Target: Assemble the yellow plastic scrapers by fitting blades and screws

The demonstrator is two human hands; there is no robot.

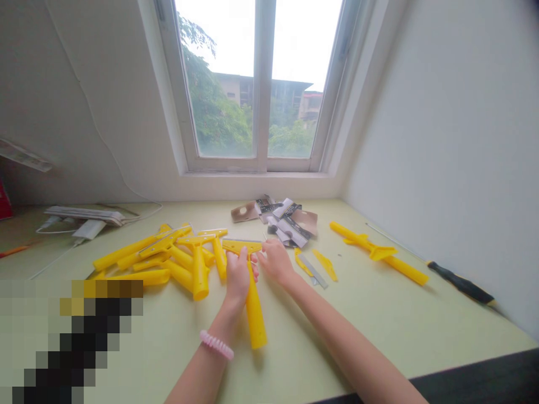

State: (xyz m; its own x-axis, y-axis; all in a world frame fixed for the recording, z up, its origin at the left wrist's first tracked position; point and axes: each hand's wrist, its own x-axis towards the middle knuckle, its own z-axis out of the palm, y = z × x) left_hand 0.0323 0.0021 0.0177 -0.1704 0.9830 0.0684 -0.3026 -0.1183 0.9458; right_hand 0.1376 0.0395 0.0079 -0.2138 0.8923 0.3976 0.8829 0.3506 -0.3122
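Note:
My left hand (237, 276) is closed around a yellow plastic scraper (254, 314), gripping just below its wide head, with the handle pointing toward me. My right hand (275, 261) sits beside that head, its fingertips at the right end; I cannot tell whether they grip it. A heap of similar yellow scrapers (168, 259) lies to the left of my hands. Just beyond my right hand are black-and-white packaging cards (282, 220). Right of that hand lie a narrow metal blade (314, 271) and loose yellow pieces (325, 265). A pink coil band (216, 344) circles my left wrist.
The pale green desk (379, 325) meets walls on the back and right. A single yellow scraper (379, 252) and a black-and-yellow screwdriver (461, 283) lie at right. A power strip (84, 216) with white cables sits back left. A blurred patch covers the lower left.

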